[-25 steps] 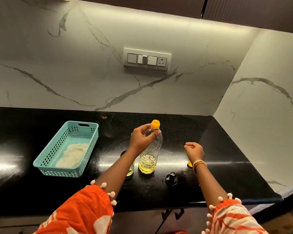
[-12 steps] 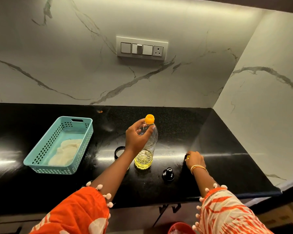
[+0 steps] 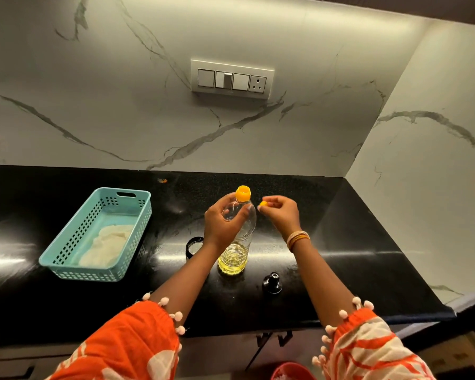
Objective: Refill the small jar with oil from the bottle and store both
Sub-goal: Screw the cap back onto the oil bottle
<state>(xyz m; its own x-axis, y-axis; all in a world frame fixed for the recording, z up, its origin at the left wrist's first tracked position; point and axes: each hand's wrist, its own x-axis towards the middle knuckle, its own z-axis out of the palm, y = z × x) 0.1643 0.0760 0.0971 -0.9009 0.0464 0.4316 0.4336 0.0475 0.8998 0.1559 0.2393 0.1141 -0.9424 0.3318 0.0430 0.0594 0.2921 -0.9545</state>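
A clear plastic oil bottle (image 3: 235, 256) stands upright on the black counter (image 3: 354, 256), about a quarter full of yellow oil, with an orange neck piece (image 3: 243, 193) on top. My left hand (image 3: 221, 226) grips its upper body. My right hand (image 3: 283, 215) pinches a small orange cap (image 3: 263, 205) just right of the bottle's neck. The small jar (image 3: 194, 246) with a dark rim stands left of the bottle, mostly hidden behind my left forearm. A black jar lid (image 3: 272, 283) lies on the counter to the bottle's right.
A teal perforated basket (image 3: 66, 253) with a pale cloth inside sits at the left of the counter. Marble walls close the back and the right side. A switch panel (image 3: 232, 80) is on the back wall. A red object (image 3: 292, 371) shows below the counter edge.
My right hand went down to the counter at the right, picked up the small orange cap and has risen with it beside the bottle's neck. My left hand has stayed on the bottle.
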